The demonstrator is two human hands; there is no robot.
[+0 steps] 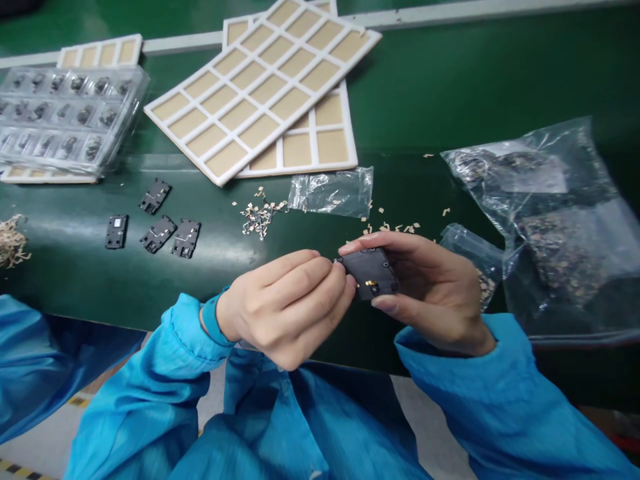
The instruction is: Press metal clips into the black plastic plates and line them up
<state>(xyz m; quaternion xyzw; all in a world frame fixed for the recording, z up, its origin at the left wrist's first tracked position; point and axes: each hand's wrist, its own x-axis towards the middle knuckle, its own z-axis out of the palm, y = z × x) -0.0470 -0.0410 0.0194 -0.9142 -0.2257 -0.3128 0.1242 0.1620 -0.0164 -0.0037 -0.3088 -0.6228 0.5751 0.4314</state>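
My right hand (435, 287) holds a black plastic part (371, 270) by its edges, between the thumb below and the fingers above. A small gold contact shows on the part's face. At the part's left edge, my left hand (293, 303) has its fingers pressed together; whatever they pinch there is too small to make out. Several similar black parts (159, 233) lie on the green table to the left. Beyond my hands is a pile of small metal pieces (259, 219), with a flat clear bag (331, 192) beside it.
White-framed trays (240, 100) overlap at the back. A clear compartment tray (65, 117) stands at the left, near tan scraps (11, 243). Large bags (575, 247) and a small bag (473, 257) lie at the right. Another person's blue sleeve (45, 360) shows at lower left.
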